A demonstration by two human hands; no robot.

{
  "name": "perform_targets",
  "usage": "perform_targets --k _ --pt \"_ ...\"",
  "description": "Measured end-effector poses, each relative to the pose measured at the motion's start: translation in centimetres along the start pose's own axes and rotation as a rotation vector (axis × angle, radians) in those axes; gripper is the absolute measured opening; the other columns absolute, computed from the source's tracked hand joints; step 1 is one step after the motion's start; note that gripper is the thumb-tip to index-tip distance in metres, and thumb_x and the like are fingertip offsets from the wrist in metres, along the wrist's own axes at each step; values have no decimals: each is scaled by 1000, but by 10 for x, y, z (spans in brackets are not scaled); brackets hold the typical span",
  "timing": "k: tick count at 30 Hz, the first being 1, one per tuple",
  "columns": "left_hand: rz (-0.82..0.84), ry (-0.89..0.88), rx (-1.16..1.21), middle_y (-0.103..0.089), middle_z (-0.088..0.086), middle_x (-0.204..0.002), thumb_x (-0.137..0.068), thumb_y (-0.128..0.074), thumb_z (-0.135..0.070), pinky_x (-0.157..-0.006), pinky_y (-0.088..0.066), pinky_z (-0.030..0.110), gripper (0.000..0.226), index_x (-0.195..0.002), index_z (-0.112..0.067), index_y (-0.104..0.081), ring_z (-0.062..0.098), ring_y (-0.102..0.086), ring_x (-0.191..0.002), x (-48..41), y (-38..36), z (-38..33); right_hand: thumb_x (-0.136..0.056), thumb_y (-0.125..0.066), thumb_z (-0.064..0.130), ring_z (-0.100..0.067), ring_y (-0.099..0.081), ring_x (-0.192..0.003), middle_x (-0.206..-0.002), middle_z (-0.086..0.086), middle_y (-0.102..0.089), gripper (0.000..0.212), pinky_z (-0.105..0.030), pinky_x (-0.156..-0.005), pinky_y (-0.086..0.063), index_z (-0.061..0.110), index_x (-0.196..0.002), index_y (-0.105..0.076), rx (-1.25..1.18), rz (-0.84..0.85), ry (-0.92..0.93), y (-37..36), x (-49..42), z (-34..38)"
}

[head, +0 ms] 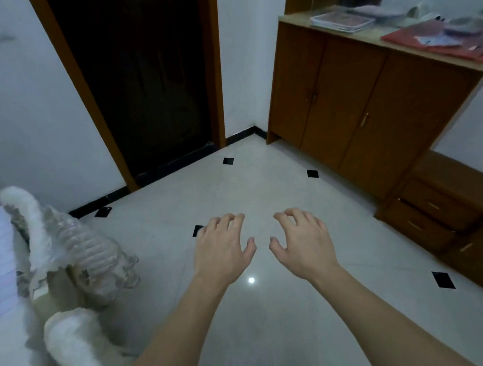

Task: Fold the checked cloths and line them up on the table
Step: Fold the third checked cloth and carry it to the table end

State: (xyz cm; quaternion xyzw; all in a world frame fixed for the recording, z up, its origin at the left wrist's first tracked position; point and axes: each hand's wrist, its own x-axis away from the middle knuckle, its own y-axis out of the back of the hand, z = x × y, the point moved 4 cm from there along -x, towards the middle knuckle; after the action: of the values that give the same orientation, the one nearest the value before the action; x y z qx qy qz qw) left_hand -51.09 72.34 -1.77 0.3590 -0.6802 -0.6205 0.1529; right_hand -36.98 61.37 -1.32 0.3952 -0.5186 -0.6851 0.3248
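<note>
Holding our left hand (223,251) and right hand (301,243) loosely curled, empty; checked cloths unseen, we judge them limp: pinch corners.

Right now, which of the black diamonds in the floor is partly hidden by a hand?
The black diamond at the outer edge of the left hand, whose little-finger side overlaps it in this view. The others all show whole.
</note>
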Motion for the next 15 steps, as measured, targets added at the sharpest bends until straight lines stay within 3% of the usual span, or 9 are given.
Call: perform_targets --k 8,15 --pt "0 107 -40 -62 -4 -130 -91 -45 -55 -91 -48 38 54 -135 -24 -53 20 -56 -116 -103 -30 46 -90 -51 48 -22 -49 -128 -138 -2 -55 51 -42 -105 -37 25 -136 -55 -60 42 92 -42 -131 2" --pt "25 276 -95 -55 -5 -139 -94 -42 -55 -98 -45 37 55 -141 -27 -45 18 -50 -124 -225 -50 105 -89 -55 46 -23 -54 -121 -131 -3 -59 48 -43 -101 -42 24 -132 -58 -149 79 211 -93 -296 9"
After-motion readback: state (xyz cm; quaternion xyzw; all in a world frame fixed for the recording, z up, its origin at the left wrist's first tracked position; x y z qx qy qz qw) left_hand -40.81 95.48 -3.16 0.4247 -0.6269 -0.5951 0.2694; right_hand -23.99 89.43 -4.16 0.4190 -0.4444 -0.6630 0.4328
